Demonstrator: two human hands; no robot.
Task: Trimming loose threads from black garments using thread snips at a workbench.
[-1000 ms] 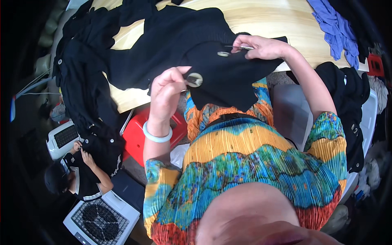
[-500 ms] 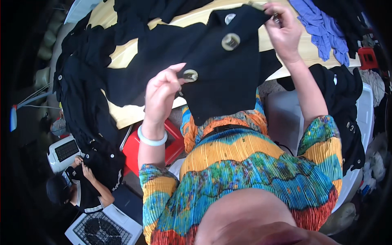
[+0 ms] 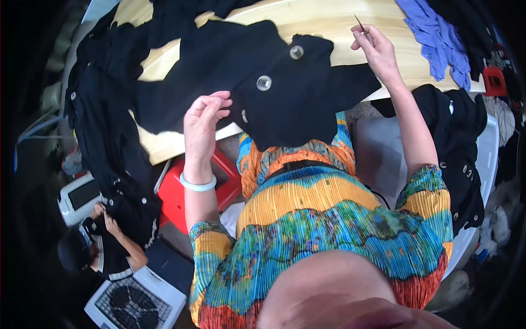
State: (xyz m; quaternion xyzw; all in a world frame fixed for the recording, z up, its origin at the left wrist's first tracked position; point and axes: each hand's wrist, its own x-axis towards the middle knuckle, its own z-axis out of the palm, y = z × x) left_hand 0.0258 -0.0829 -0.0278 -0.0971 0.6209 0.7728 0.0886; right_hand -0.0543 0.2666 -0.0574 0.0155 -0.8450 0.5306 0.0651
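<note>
Raised farther from the cloth since half a second ago: right hand (image 3: 378, 52), needle (image 3: 360, 24) now up over the far edge of the counter (image 3: 329, 22); two silver buttons lower on the black garment (image 3: 285, 93) than before.

Far left: another black garment (image 3: 104, 126) with small pale buttons, hanging off the counter's left edge. Below it, a seated person (image 3: 104, 252) holding dark cloth, beside a white fan (image 3: 131, 301) on the floor. Red stool (image 3: 175, 192) near the left forearm.

Left hand (image 3: 203, 118), pale bangle (image 3: 198, 185) on the wrist, fingers curled in a pinch at the garment's near edge; grip closed, whether on cloth or thread cannot be told.

Middle: black garment spread across the counter and down onto the lap, silver button (image 3: 264, 83) near its centre, second button (image 3: 296, 52) just beyond.

Right: right hand pinching the needle, grip closed, point tilted up and away. Blue cloth (image 3: 433, 38) at the far right of the counter; more black clothing (image 3: 460, 148) piled on the right.
</note>
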